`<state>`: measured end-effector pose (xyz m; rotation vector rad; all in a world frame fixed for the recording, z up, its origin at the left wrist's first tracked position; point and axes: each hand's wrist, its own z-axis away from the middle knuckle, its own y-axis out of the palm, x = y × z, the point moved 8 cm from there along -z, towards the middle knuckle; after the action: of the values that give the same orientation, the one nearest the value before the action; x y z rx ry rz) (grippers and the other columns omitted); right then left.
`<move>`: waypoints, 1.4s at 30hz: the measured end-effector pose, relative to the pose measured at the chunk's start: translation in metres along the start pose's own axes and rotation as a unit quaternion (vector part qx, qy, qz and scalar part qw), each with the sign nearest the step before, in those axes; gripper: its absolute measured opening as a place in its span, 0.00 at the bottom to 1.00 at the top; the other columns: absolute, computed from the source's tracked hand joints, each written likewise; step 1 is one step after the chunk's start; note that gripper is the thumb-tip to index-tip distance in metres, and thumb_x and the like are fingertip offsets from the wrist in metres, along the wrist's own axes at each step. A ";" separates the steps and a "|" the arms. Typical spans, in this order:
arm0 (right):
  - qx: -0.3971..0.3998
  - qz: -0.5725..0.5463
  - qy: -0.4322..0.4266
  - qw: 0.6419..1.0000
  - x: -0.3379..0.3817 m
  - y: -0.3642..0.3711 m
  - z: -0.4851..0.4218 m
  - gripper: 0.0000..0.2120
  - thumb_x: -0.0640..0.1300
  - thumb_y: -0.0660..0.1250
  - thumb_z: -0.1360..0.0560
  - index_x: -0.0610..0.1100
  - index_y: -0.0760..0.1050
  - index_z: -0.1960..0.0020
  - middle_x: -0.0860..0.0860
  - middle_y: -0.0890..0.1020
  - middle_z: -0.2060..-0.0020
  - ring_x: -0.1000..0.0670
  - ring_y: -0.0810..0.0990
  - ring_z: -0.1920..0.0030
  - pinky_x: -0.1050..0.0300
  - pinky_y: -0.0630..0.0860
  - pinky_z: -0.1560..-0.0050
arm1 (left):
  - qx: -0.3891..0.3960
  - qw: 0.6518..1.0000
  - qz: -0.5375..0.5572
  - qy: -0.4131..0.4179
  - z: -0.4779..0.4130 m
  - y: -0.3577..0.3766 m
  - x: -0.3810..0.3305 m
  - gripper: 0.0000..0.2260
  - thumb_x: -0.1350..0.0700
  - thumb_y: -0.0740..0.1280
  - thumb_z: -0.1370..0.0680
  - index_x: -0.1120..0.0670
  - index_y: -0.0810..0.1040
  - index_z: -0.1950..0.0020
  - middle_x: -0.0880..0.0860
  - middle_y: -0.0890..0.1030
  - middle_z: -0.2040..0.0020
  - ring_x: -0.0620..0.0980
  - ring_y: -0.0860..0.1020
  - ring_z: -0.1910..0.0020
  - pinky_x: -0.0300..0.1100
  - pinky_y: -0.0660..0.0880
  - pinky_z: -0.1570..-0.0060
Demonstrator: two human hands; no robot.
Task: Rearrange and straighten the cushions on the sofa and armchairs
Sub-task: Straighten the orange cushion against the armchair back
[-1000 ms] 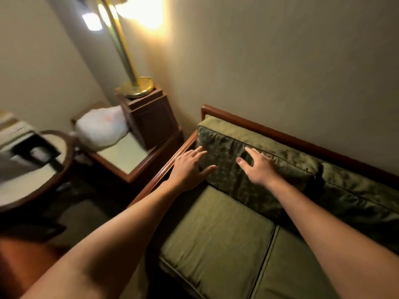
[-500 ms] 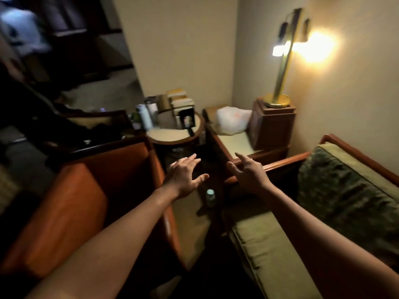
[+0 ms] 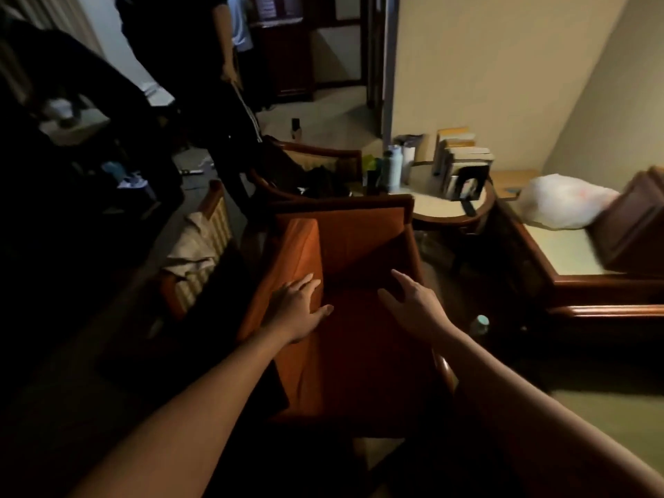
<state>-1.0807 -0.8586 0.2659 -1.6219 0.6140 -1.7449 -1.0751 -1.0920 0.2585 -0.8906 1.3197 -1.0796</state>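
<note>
An orange armchair (image 3: pixel 359 231) with a dark wooden frame stands below me in the middle of the view. An orange cushion (image 3: pixel 298 253) lies along its left side, tilted against the arm. My left hand (image 3: pixel 294 307) is flat, fingers apart, on or just over the near end of that cushion. My right hand (image 3: pixel 413 303) hovers open over the shadowed seat (image 3: pixel 355 318), holding nothing. The green sofa is out of view.
A round table (image 3: pixel 445 206) with books and bottles stands behind the armchair. A low side table (image 3: pixel 560 249) bearing a white bag (image 3: pixel 564 203) sits right. A striped chair (image 3: pixel 204 242) with cloth is left. A person's dark legs (image 3: pixel 230 113) stand beyond. A bottle (image 3: pixel 479 323) is on the floor.
My view has swung left from the green sofa to the orange armchair. Both hands left the sofa's back cushion and now reach over the armchair.
</note>
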 end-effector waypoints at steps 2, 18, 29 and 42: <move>0.020 -0.003 0.000 1.000 0.015 0.026 -0.015 0.32 0.61 0.62 0.24 0.50 0.60 0.24 0.44 0.69 0.28 0.41 0.69 0.30 0.44 0.67 0.31 | 0.008 1.000 0.007 -0.025 -0.004 0.004 0.034 0.31 0.39 0.64 0.23 0.51 0.63 0.24 0.51 0.61 0.22 0.56 0.61 0.25 0.51 0.60 0.28; 0.135 -0.032 0.069 0.988 0.059 0.194 -0.173 0.34 0.58 0.63 0.24 0.51 0.54 0.23 0.44 0.76 0.34 0.45 0.81 0.45 0.56 0.76 0.52 | 0.081 0.992 0.059 -0.080 -0.151 0.032 0.185 0.21 0.52 0.56 0.17 0.51 0.65 0.24 0.49 0.61 0.22 0.53 0.62 0.25 0.48 0.60 0.27; 0.018 -0.111 0.235 0.965 0.111 0.303 -0.175 0.37 0.65 0.59 0.25 0.54 0.48 0.22 0.45 0.66 0.27 0.43 0.73 0.34 0.45 0.73 0.36 | 0.264 0.960 0.024 0.090 -0.257 0.058 0.208 0.20 0.54 0.54 0.16 0.46 0.63 0.24 0.47 0.58 0.21 0.52 0.57 0.22 0.49 0.55 0.24; -0.074 0.070 0.341 0.934 0.114 0.323 -0.188 0.54 0.71 0.63 0.33 0.46 0.37 0.23 0.42 0.69 0.33 0.41 0.74 0.39 0.38 0.73 0.43 | 0.293 0.927 -0.023 0.232 -0.295 0.063 0.220 0.27 0.49 0.68 0.22 0.42 0.63 0.24 0.43 0.61 0.22 0.53 0.63 0.25 0.50 0.58 0.25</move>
<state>-1.2174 -1.1772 0.0847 -0.9903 1.1716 -2.1867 -1.3745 -1.2595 0.1109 -0.2183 1.2365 -1.6750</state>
